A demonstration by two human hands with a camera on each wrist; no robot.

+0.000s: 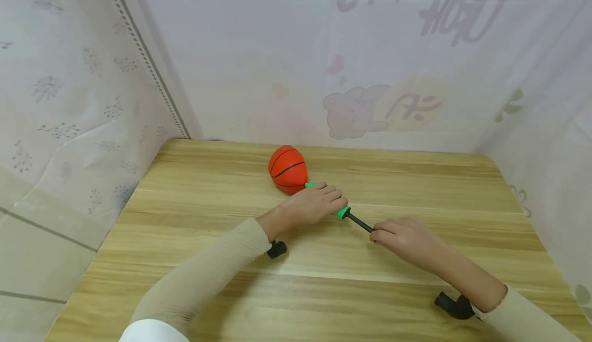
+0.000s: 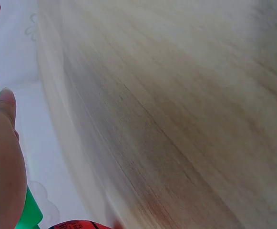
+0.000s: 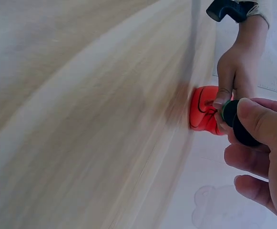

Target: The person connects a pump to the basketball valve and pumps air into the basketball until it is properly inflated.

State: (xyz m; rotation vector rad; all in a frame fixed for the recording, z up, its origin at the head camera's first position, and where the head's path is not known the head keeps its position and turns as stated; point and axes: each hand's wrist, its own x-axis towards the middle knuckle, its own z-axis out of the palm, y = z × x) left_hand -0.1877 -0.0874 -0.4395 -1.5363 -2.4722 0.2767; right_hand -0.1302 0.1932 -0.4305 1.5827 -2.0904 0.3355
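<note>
A red ball with black basketball lines, lopsided and partly slack, rests toward the back of the wooden table. From its lower right side runs a green hand pump, whose black rod is drawn out. My left hand grips the green barrel right by the ball. At the rod's far end my right hand holds the black handle, thumb on top in the right wrist view. Most of the barrel is hidden under the left fingers. In the left wrist view, only a strip of the ball shows.
The wood-grain table reaches back to a pale printed cloth wall, with another patterned cloth along the left. Black wrist devices stick out below both sleeves, close over the tabletop.
</note>
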